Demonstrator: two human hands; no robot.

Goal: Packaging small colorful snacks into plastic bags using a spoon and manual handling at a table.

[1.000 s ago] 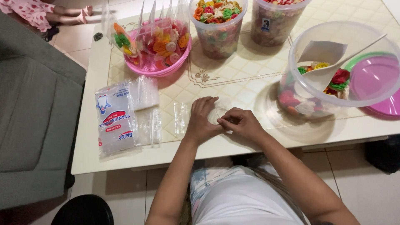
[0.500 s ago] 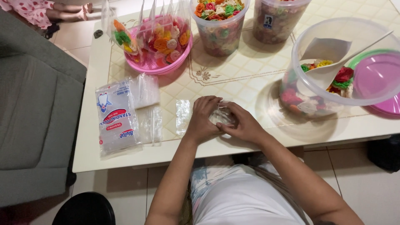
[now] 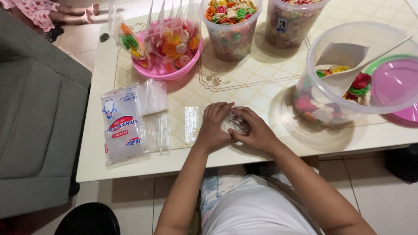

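My left hand and my right hand meet over the near edge of the cream table. Between their fingertips both pinch a small clear plastic pouch, which lies partly hidden under the fingers. A second flat clear pouch rests on the table just left of my left hand. Further left lies a printed packet of clear pouches with loose ones beside it.
A pink basket of filled snack pouches stands at the back left. Two clear tubs of coloured crackers stand behind. At the right, a big clear bucket holds crackers and a white scoop, beside pink lids. Grey sofa at left.
My right hand has slid a little forward and its fingers have spread over the pouch, which now shows more between both hands. The view shifted slightly.
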